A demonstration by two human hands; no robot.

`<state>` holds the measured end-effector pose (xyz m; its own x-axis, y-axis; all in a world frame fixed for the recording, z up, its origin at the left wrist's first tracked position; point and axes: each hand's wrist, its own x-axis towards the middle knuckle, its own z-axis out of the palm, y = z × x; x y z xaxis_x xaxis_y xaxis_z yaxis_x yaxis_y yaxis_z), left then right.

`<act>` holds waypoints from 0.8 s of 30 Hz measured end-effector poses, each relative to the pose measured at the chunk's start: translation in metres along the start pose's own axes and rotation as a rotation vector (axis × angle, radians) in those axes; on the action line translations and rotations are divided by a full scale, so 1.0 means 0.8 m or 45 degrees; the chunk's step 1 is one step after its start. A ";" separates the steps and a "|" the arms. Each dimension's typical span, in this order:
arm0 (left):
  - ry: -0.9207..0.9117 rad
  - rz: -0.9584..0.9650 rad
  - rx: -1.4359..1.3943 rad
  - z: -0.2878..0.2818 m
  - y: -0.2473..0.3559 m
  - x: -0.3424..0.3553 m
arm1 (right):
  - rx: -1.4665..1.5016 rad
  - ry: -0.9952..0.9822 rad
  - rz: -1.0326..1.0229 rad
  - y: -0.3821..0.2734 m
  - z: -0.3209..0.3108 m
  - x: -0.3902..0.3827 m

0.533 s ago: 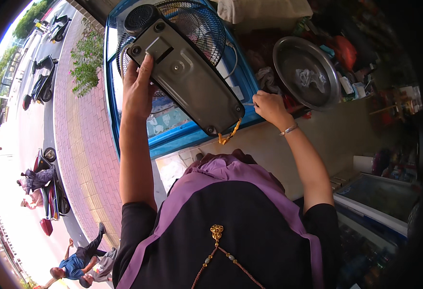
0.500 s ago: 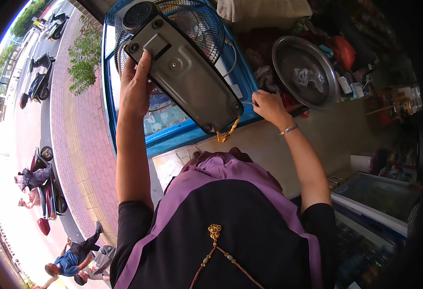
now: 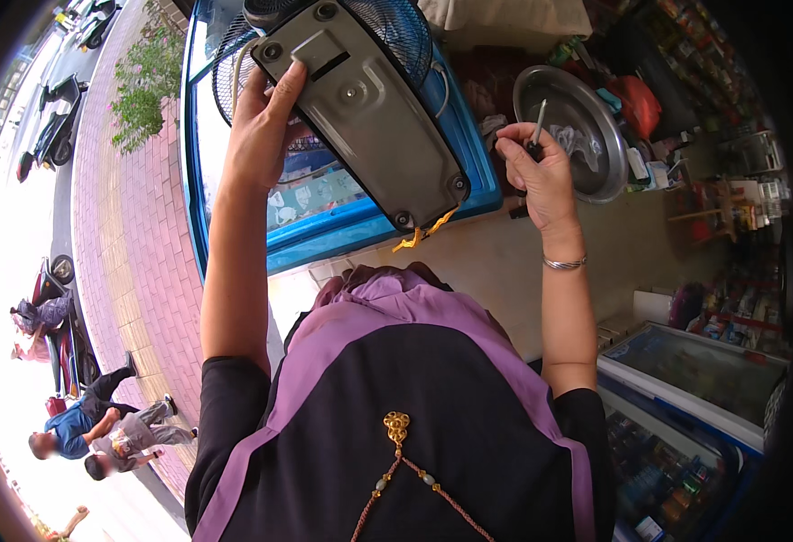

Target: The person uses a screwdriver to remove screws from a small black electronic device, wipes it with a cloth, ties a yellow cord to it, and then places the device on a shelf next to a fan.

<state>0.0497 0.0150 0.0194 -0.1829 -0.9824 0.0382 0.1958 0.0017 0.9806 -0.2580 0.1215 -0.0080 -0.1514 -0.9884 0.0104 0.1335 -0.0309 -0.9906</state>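
My left hand (image 3: 261, 135) grips the upper left end of a dark metal fan base (image 3: 367, 126), thumb on its underside, which faces me with screws and rubber feet at the corners. A black wire fan guard (image 3: 403, 45) lies behind it on a blue chest (image 3: 288, 239) with a see-through top. A yellow tie (image 3: 419, 237) dangles from the base's lower end. My right hand (image 3: 536, 176) is closed round the dark handle of a screwdriver (image 3: 540, 120), its metal shaft pointing up, to the right of the base and clear of it.
A steel basin (image 3: 609, 144) with a crumpled plastic bag sits at right beside a red bag (image 3: 636, 104) and clutter. Glass-topped freezers (image 3: 681, 370) stand lower right, shelved goods beyond. At left, parked scooters (image 3: 48, 135) line the street and two people (image 3: 75, 429) walk along the pavement.
My right hand has moved up and right, away from the base's lower corner, turning the screwdriver upright. The base sits slightly higher in view. The two walkers have moved along.
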 end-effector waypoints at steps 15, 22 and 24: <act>0.026 0.696 0.788 -0.039 0.097 0.026 | -0.415 -0.025 -0.273 -0.043 0.091 -0.007; -0.567 0.379 0.808 -0.018 0.083 0.103 | -0.016 -0.175 -0.002 -0.089 0.101 0.026; -0.693 0.289 0.780 -0.021 0.089 0.104 | -0.067 -0.198 -0.028 -0.106 0.114 0.039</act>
<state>0.0648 -0.0696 0.0893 -0.6711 -0.7192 0.1798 -0.2437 0.4431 0.8627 -0.1843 0.0794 0.0888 0.0001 -0.9988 0.0494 0.0795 -0.0492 -0.9956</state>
